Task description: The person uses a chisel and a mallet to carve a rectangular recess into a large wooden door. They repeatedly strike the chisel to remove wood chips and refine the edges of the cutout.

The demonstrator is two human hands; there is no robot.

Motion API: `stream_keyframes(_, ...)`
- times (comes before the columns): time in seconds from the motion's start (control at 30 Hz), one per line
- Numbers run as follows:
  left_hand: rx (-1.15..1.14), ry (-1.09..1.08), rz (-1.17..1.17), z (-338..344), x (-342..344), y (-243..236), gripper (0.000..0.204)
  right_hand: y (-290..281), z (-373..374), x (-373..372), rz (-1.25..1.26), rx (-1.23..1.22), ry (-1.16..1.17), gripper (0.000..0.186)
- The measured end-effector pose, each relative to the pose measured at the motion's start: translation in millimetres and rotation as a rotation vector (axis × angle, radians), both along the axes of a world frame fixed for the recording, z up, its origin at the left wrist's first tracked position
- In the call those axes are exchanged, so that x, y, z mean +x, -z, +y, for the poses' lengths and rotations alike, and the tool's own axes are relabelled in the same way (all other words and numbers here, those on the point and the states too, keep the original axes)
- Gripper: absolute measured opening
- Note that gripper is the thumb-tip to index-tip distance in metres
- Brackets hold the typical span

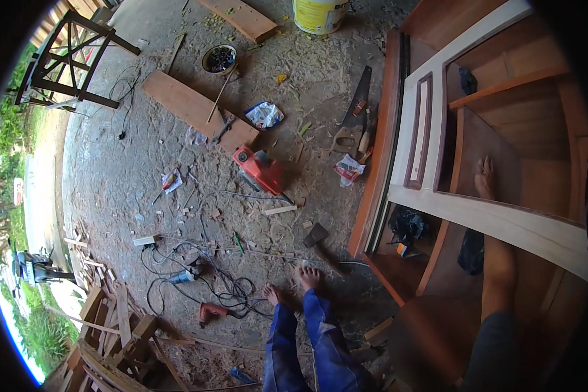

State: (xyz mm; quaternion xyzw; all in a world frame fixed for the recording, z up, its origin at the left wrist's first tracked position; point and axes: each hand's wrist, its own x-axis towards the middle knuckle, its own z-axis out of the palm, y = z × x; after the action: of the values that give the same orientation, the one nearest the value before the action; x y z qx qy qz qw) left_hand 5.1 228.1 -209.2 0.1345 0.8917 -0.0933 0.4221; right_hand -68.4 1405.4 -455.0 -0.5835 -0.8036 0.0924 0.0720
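Note:
My right hand (483, 173) reaches into a reddish-brown wooden cabinet (398, 124) on the right, its fingers lying against an inner board (477, 140). My forearm passes behind a pale front frame (477, 221). Dark plastic bundles (406, 228) sit inside, left of my arm. My left hand is out of the picture. My bare feet (307, 277) stand on the rough concrete floor beside the cabinet.
A red planer (264, 173), plank (176, 104), handsaw (356, 98), hatchet (317, 238), red drill (209, 313) and cables lie around. There are also a bowl (219, 59), bucket (320, 13), wood scraps (117, 326), dark wooden frame (68, 62) and motorbike (32, 268).

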Motion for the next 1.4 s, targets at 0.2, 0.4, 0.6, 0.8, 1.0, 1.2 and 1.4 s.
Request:
stream_keyframes(0.2, -0.231, -1.354, -0.162, 24.9, -3.0, -37.8, 0.018, 40.3, 17.4, 0.7, -0.215, 0.047, -0.044, 0.074)
stream_keyframes(0.4, -0.094, 0.068, -0.379, -5.2, 15.7, 109.4, 0.037, -8.8, 197.6, 64.5, 1.031, -0.219, -0.589, 0.066)
stream_keyframes(0.6, -0.248, 0.424, -0.219, 1.0, -2.7, 2.3, 0.037, 62.3, 9.2, 58.9, 0.202, 0.006, -0.246, 0.057)
stream_keyframes(0.8, 0.229, -0.554, -0.205, 47.1, -11.4, 23.0, 0.017, 29.2, 13.6, 76.0, 0.280, 0.097, -0.289, 0.034)
stream_keyframes(1.0, 0.149, -1.553, 0.043, 152.1, -51.7, 8.6, 0.023, 40.4, -31.3, 48.3, 0.212, 0.316, -0.482, 0.019)
stream_keyframes(1.2, 0.194, -1.315, 0.080, 141.2, -38.1, 27.2, 0.027, 24.5, -56.3, 44.5, 0.330, -0.108, -0.020, 0.032)
stream_keyframes(1.4, 0.335, -1.456, 0.064, 205.5, -84.7, 29.8, 0.025, 35.1, -7.5, 70.1, 0.303, -0.100, -0.076, 0.029)
